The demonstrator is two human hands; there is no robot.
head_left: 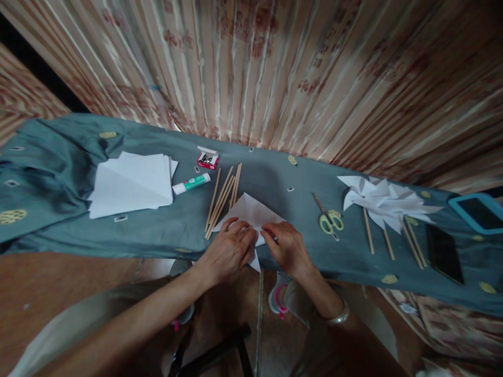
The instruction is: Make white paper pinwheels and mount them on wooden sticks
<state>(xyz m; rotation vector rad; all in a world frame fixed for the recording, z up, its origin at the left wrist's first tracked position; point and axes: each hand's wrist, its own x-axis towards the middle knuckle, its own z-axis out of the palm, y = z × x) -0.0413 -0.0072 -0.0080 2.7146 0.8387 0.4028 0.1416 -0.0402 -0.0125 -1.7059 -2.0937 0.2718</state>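
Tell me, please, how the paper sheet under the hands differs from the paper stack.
The left hand and right hand touch the paper sheet; neither touches the paper stack. The paper sheet points a corner away from the person; the paper stack, an edge. Both are white.

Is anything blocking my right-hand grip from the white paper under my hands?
Nothing visible does: your right-hand grip touches that white paper directly. The scissors lie farther right, clear of both.

Over there on the long teal cloth (271,175), the flat white paper stack (131,186) lies leftmost, then slim round wooden sticks (222,205), the pointed white paper piece (256,210), green-handled metal scissors (324,211) and, farther right, spiky white paper pinwheels (383,198).
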